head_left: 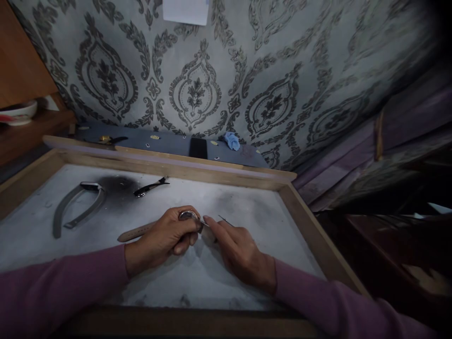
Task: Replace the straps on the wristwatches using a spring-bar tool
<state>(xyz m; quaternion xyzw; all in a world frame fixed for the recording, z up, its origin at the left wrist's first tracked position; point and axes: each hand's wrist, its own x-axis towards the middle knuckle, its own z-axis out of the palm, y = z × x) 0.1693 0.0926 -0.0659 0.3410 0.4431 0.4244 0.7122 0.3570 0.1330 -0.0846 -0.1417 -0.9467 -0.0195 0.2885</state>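
Observation:
My left hand (169,235) is closed around a wristwatch (188,215) with a round, shiny case. Its beige strap (136,232) sticks out to the left beneath the hand. My right hand (243,252) pinches a thin metal tool (204,222), whose end meets the watch's right edge near my left thumb. The tool's exact kind is hidden by the fingers. Just beyond the right hand shows a slim metal tip (225,220); whether it belongs to the held tool cannot be made out.
A shallow wood-framed tray (318,240) with a white base lies under my hands. Inside are a grey-strapped watch (79,205) and a dark plier-like tool (151,187). Behind the frame are a black flat object (198,148) and a crumpled blue cloth (231,141), before a patterned wall.

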